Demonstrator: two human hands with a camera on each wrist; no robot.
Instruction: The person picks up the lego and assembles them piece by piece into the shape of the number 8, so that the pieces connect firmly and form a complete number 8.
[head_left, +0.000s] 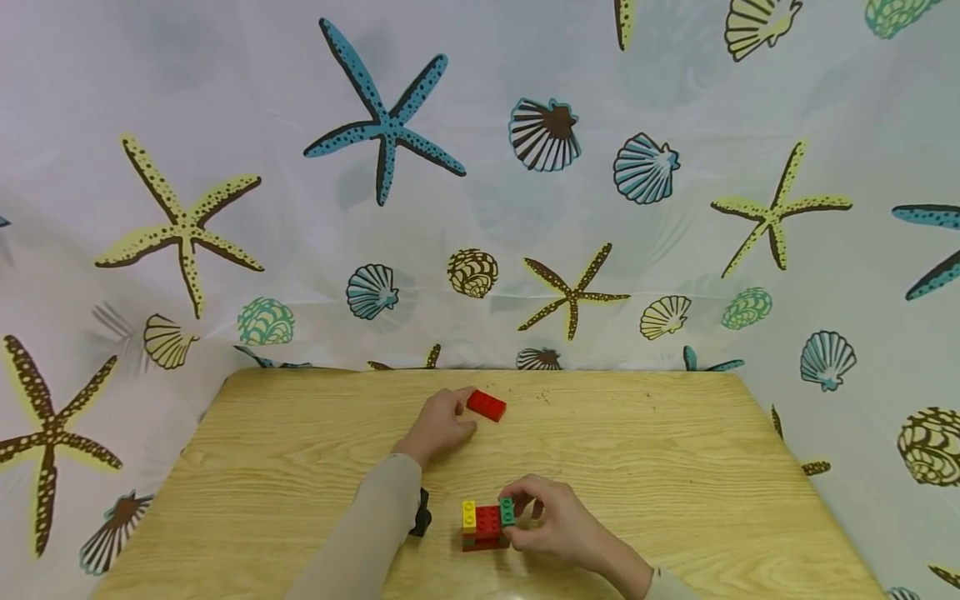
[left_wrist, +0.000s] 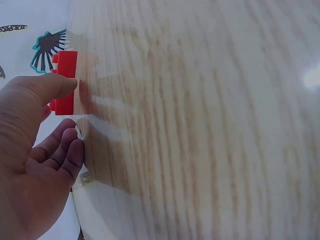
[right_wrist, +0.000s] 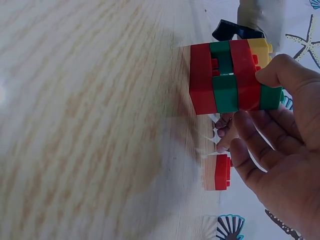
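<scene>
In the head view my left hand (head_left: 438,425) reaches to a loose red toy building brick (head_left: 486,406) near the table's far edge. The index fingertip is right at the brick's far left corner, while the thumb stands apart on the near side. In the left wrist view the thumb overlaps that brick (left_wrist: 66,95). My right hand (head_left: 558,521) pinches a small stack of bricks (head_left: 487,523) between thumb and fingers, at its right side. Red and green layers make up the stack (right_wrist: 225,77), with a yellow brick (head_left: 468,517) and a green brick (head_left: 507,511) on top.
Both hands work over a light wooden table (head_left: 652,450). Beside my left forearm lies a black object (head_left: 422,512), partly hidden by the sleeve. A pale cloth (head_left: 465,208) printed with starfish and shells hangs behind the table and at its sides.
</scene>
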